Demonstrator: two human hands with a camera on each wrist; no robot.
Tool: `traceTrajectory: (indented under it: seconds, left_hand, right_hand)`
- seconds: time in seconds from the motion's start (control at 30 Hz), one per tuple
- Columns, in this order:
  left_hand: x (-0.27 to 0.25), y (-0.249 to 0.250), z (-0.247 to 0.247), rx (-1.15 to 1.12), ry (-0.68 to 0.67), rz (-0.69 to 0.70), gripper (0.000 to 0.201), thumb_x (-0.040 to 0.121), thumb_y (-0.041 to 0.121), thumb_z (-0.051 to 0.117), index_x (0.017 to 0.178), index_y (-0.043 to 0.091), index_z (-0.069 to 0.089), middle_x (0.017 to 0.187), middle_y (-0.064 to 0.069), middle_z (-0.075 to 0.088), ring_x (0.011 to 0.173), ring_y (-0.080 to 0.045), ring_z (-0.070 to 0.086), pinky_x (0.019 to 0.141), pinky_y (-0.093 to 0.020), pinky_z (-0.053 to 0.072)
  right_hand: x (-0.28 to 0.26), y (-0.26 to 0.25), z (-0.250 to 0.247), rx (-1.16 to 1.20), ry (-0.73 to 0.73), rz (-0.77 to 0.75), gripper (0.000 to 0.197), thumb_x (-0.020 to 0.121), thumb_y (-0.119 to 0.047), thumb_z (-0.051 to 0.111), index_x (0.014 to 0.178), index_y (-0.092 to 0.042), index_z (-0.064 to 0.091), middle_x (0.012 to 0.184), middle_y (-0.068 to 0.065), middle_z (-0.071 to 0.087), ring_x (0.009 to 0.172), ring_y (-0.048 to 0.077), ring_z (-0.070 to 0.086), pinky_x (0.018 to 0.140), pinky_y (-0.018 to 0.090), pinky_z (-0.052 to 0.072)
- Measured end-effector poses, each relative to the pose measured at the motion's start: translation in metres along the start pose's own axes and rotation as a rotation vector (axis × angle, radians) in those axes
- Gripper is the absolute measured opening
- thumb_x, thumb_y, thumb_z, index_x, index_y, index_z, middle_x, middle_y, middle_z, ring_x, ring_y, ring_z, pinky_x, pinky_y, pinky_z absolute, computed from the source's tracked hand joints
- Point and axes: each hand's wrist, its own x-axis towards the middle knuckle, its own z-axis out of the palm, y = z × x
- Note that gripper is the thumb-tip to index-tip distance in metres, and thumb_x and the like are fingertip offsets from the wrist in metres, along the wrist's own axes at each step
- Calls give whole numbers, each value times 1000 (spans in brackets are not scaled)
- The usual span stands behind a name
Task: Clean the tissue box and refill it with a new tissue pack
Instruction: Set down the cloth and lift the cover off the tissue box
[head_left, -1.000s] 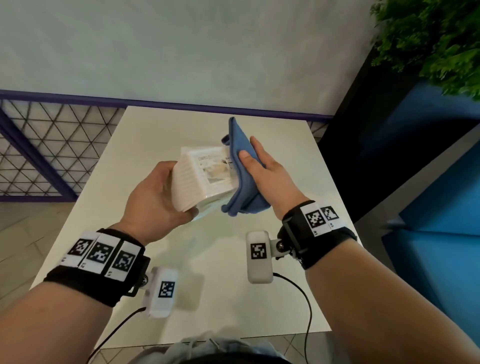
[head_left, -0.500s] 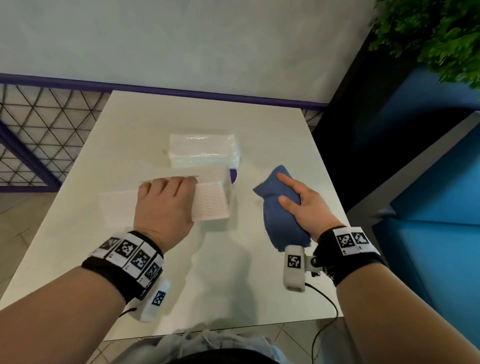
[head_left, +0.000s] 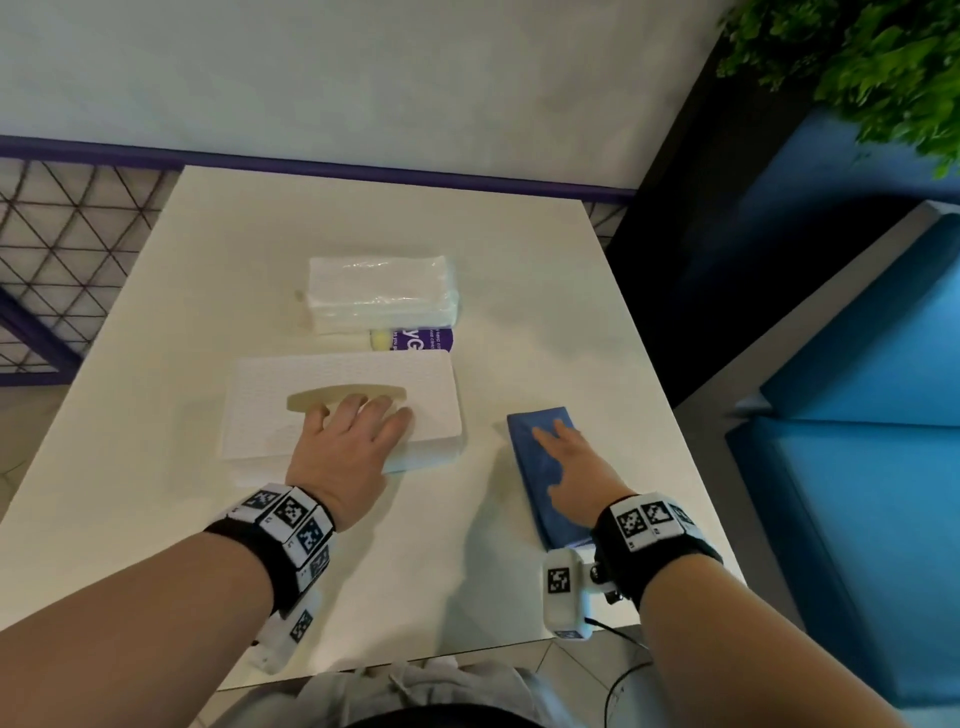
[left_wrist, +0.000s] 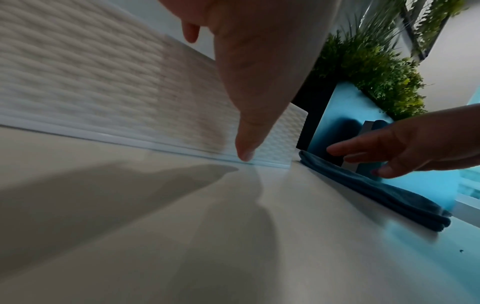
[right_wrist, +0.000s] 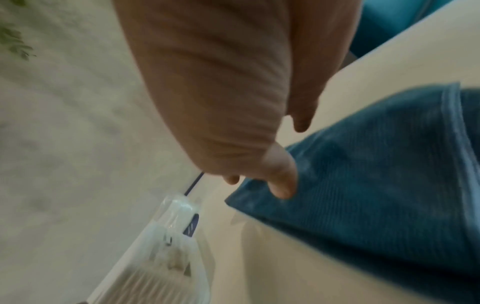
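Tissue box white, woven texture — cloth blue — bottle purple-labelled.

The white table bears tissue box, tissue pack, bottle, blue cloth.

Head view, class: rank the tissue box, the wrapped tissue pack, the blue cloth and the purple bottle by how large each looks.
1. tissue box, clearly largest.
2. tissue pack and blue cloth: too close to rank; the pack lies farther off, and the right hand covers part of the cloth.
3. purple bottle, smallest, partly hidden behind the box.
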Motion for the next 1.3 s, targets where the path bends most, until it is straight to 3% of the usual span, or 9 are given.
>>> traceTrajectory:
  seconds: [0.17, 0.37, 0.47, 0.57, 0.7, 0.87, 1.03, 1.13, 1.3]
  left_hand:
    - [2, -5, 2, -17, -96, -45, 78, 61, 20, 81, 127, 26, 41, 125, -6, 61, 105, -33, 60, 80, -54, 48]
    - [13, 0, 5, -36, -155, -69, 69, 94, 20, 44, 152, 33, 9, 161, 2, 12, 146, -27, 14, 114, -47, 16]
    - [9, -2, -6, -158, 25, 11, 62, 76, 21, 68, 135, 24, 49, 140, -7, 49, 127, -32, 45, 98, -47, 38]
    - [-11, -10, -14, -370, 149, 170, 33, 76, 26, 58, 107, 17, 63, 102, -4, 64, 88, -25, 59, 74, -36, 45]
    - [-33, -25, -23, -832, -288, -206, 19, 70, 47, 47, 84, 39, 56, 82, 11, 65, 74, -8, 62, 69, -17, 44]
    - [-34, -33, -18, -1250, -518, -628, 11, 91, 7, 58, 84, 2, 65, 75, -11, 68, 59, -13, 65, 54, -20, 50]
    - [-27, -37, -11, -1722, -390, -993, 16, 90, -5, 54, 81, 7, 48, 90, -21, 47, 77, -26, 46, 75, -41, 49]
    - [-22, -33, -9, -1820, -198, -1026, 18, 88, 4, 63, 104, 5, 55, 95, -14, 63, 85, -23, 58, 97, -44, 47]
    - [-15, -19, -21, -2103, 7, -944, 45, 85, -7, 61, 126, 9, 50, 113, -16, 70, 96, -25, 71, 81, -36, 59]
  right_hand:
    - [17, -21, 18, -166, -137, 157, 82, 92, -5, 44, 151, -29, -7, 160, -4, -19, 148, 33, -11, 117, 54, 19]
    - [34, -33, 5, -159, -129, 224, 78, 93, -12, 42, 151, -26, -8, 160, -2, -18, 148, 36, -8, 115, 58, 22]
    - [31, -51, -18, -43, 2, 215, 77, 88, -19, 49, 152, -27, 6, 161, 2, 6, 146, 35, 15, 115, 54, 22]
    - [22, -92, -48, 179, 323, -45, 78, 76, -33, 62, 145, -32, 26, 140, 2, 43, 129, 26, 41, 114, 49, 24]
    - [36, -156, -52, -103, 152, -425, 122, 51, -68, 75, 146, -47, 2, 154, 5, 22, 141, 32, 20, 116, 54, 17]
    - [71, -197, -31, -566, -95, -397, 145, 38, -69, 81, 139, -54, -23, 160, 7, -20, 146, 36, -17, 109, 71, -7]
    - [67, -210, -35, -356, -103, -299, 134, 45, -50, 82, 140, -58, -12, 161, 8, 2, 146, 37, 10, 113, 61, 18]
    - [66, -203, -49, -130, -205, -322, 129, 48, -47, 83, 143, -56, -3, 159, 2, 16, 143, 29, 25, 103, 45, 38]
    - [64, -192, -60, 68, -272, -301, 127, 47, -46, 83, 143, -57, 0, 159, -9, 19, 142, 20, 29, 108, 39, 37]
